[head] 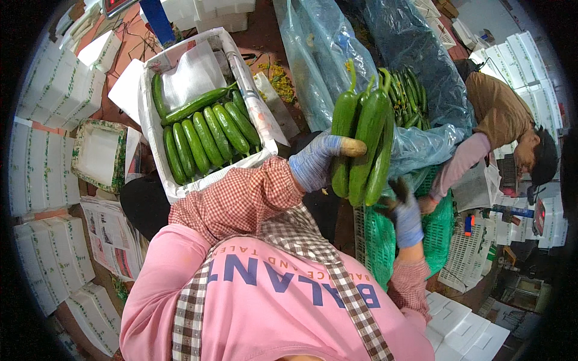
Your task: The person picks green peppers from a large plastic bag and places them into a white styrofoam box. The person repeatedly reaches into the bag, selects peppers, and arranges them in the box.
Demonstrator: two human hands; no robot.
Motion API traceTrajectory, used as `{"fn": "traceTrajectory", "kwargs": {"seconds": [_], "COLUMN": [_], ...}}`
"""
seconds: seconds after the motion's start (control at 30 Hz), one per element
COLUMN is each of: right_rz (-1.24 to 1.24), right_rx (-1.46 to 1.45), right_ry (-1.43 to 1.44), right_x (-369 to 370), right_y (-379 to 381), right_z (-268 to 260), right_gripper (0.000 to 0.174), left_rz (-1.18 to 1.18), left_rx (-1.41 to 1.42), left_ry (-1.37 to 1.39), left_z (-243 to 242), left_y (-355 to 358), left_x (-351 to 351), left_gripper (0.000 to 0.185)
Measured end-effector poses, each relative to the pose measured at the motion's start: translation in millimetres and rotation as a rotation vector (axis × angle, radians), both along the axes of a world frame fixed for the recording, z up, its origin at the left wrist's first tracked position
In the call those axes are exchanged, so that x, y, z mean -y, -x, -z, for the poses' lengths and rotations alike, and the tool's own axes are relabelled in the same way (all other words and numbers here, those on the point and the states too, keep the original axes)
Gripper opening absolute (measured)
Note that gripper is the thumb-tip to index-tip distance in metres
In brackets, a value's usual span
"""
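Observation:
My left hand (316, 158), in a blue knit glove with worn fingertips, grips a bunch of several green cucumbers (370, 135) upright, their stems at the top. Below and right of the bunch, my gloved right hand (406, 221) has its fingers apart and slightly blurred; I see nothing in it. Left of my left hand is a foam box (266, 117) lined with printed paper. Inside it, cucumbers (198, 140) lie in a row, with one across their upper ends and another along the left wall. Behind the held bunch, a translucent blue plastic liner (316, 67) holds more cucumbers (411, 94).
A co-worker (501, 104) leans in from the right, one hand (426, 205) by the green mesh (438, 234). White foam boxes (40, 167) are stacked at left. Newspapers (108, 239) lie near an open foam tray (99, 155). More white boxes (465, 325) stand at lower right.

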State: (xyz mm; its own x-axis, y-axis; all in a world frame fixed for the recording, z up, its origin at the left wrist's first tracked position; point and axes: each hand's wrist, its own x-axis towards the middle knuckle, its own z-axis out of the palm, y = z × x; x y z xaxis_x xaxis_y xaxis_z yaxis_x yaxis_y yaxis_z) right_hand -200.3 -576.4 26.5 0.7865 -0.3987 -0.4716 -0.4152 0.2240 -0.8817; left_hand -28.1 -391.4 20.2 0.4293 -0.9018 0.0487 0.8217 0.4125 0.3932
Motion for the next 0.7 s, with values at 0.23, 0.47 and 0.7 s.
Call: {"fn": "traceTrajectory", "kwargs": {"seconds": [0.23, 0.47, 0.7], "right_rz": [-0.244, -0.536, -0.902], "right_rx": [0.279, 0.378, 0.283], "right_ry": [-0.021, -0.088, -0.002], "right_x": [-68.2, -180.6, -239.4], "right_y": [-116.2, -197.1, -294.2], "right_z": [-3.4, 30.8, 26.5], "right_gripper": [0.052, 0.060, 0.053], "left_rz": [-0.308, -0.685, -0.738], "left_rx": [-0.075, 0.043, 0.000], "left_ry": [-0.358, -0.685, -0.655], "left_z": [7.3, 16.4, 25.8], "left_y": [-14.5, -44.4, -102.5], "left_x": [-56.5, -142.5, -253.1], "left_gripper": [0.051, 0.047, 0.045]}}
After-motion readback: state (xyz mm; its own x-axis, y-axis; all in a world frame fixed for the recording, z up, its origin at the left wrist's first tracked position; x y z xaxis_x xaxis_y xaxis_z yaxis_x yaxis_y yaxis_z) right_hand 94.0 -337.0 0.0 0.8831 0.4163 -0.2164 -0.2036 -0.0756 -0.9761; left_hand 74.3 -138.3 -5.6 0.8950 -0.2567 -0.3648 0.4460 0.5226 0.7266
